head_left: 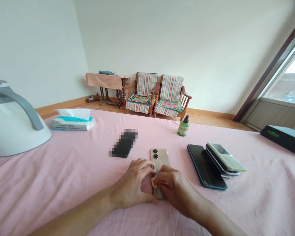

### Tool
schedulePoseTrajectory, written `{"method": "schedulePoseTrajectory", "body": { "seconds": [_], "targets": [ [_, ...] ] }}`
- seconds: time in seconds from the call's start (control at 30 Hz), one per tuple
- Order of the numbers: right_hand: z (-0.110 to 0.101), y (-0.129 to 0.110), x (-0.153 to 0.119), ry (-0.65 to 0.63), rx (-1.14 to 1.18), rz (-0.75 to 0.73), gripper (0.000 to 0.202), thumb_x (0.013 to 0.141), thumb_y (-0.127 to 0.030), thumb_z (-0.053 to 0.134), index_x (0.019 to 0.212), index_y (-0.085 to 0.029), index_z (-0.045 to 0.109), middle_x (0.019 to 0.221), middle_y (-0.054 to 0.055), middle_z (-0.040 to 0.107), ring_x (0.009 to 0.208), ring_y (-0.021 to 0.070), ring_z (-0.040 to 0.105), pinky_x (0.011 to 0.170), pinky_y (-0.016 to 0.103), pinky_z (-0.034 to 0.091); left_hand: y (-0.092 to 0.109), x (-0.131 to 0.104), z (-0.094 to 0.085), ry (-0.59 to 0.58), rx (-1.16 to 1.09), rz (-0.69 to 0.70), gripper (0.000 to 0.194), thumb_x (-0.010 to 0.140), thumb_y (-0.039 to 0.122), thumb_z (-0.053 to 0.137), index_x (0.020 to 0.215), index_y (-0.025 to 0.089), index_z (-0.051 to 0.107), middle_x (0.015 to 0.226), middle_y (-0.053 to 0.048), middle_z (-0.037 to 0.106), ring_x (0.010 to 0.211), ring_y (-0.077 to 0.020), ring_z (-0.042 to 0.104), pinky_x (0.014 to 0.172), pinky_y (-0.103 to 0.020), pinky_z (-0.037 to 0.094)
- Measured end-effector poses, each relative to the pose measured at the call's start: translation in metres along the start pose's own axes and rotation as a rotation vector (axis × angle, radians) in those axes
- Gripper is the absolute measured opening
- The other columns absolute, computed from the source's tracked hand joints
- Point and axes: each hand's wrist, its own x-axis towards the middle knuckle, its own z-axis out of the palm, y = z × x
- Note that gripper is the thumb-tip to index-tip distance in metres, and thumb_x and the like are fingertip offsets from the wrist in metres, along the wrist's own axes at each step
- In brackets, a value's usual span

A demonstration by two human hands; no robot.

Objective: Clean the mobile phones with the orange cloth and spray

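A pale gold smartphone (164, 156) lies back up on the pink cloth, its two round camera lenses at the far end. My left hand (131, 185) steadies it by the left side, with fingers at the upper edge and the thumb near the bottom end. In my right hand (175, 188) a small yellowish wad of cloth or sponge (153, 182) is pinched and pressed against the phone's back. My right fingers hide much of the phone's middle. Just beyond my left hand lies a dark smartphone (125, 144), partly pixelated.
Right of my hands are a dark blue phone (206, 168) and a stack of phones (226, 159). A green spray bottle (183, 127) stands behind. A tissue pack (72, 123) and a white kettle (17, 127) are at left, a black box (282, 139) at far right.
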Motion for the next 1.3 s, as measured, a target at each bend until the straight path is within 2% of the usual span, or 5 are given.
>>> {"method": "schedulePoseTrajectory", "body": {
  "seconds": [0.27,0.4,0.67,0.87,1.3],
  "targets": [
    [-0.008,-0.006,0.001,-0.187,0.102,0.075,0.031,0.064,0.009,0.045,0.064,-0.017,0.061,0.076,-0.002,0.057,0.065,0.0082,0.053,0.057,0.017,0.039,0.0,0.0,0.0,-0.002,-0.021,0.014,0.053,0.063,0.048,0.078,0.103,0.02,0.059,0.115,-0.009,0.057,0.104,-0.0275,0.051,0.092,-0.043,0.035],
    [-0.006,-0.001,0.004,-0.086,0.059,0.065,0.028,0.069,0.007,0.046,0.065,-0.016,0.061,0.077,-0.001,0.054,0.071,0.009,0.052,0.063,0.018,0.039,0.002,0.001,-0.002,-0.033,-0.018,-0.005,0.056,0.063,0.051,0.078,0.105,0.021,0.057,0.116,-0.008,0.056,0.105,-0.028,0.05,0.092,-0.043,0.036],
    [-0.039,0.005,-0.008,-0.254,0.027,0.171,0.025,0.066,0.005,0.048,0.064,-0.017,0.06,0.074,-0.003,0.052,0.063,0.0062,0.048,0.057,0.017,0.034,-0.001,0.0,-0.002,-0.038,-0.01,0.012,0.062,0.062,0.058,0.075,0.107,0.02,0.057,0.118,-0.01,0.055,0.109,-0.0294,0.049,0.095,-0.046,0.036],
    [-0.022,-0.004,-0.007,-0.288,0.095,0.04,0.03,0.062,0.008,0.045,0.067,-0.017,0.06,0.083,-0.003,0.055,0.067,0.0056,0.051,0.059,0.016,0.036,-0.002,0.001,0.0,-0.031,-0.023,0.006,0.062,0.063,0.057,0.076,0.108,0.02,0.057,0.119,-0.01,0.055,0.11,-0.0279,0.05,0.096,-0.044,0.036],
    [-0.018,-0.006,-0.005,-0.278,0.133,0.061,0.033,0.062,0.007,0.045,0.07,-0.017,0.066,0.08,-0.002,0.058,0.068,0.007,0.054,0.06,0.016,0.039,-0.004,0.001,0.001,-0.008,-0.021,0.03,0.059,0.064,0.056,0.075,0.107,0.02,0.057,0.119,-0.011,0.056,0.111,-0.0276,0.05,0.095,-0.043,0.038]
  ]
}}
